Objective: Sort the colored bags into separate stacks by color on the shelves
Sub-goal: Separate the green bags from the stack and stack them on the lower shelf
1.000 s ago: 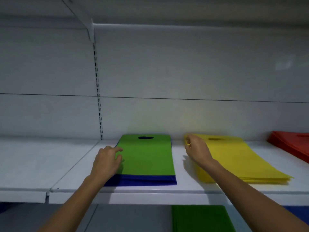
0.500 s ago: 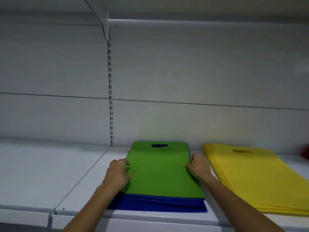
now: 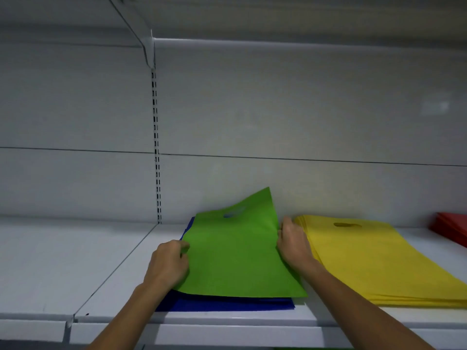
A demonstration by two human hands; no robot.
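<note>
Left hand [image 3: 168, 266] and right hand [image 3: 293, 245] are pinching the green bag [image 3: 235, 253] at its side edges, fingers curled; it is looking light, thin, floppy.

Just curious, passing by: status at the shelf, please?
Left hand, right hand grip green bag by its sides; far end lifted. Blue bags underneath. Yellow stack alongside, not blocking.

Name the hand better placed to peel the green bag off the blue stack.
Probably the right hand: it pinches the right edge of the green bag, whose far corner is lifted off the blue stack. The left hand grips the flatter left edge.
</note>
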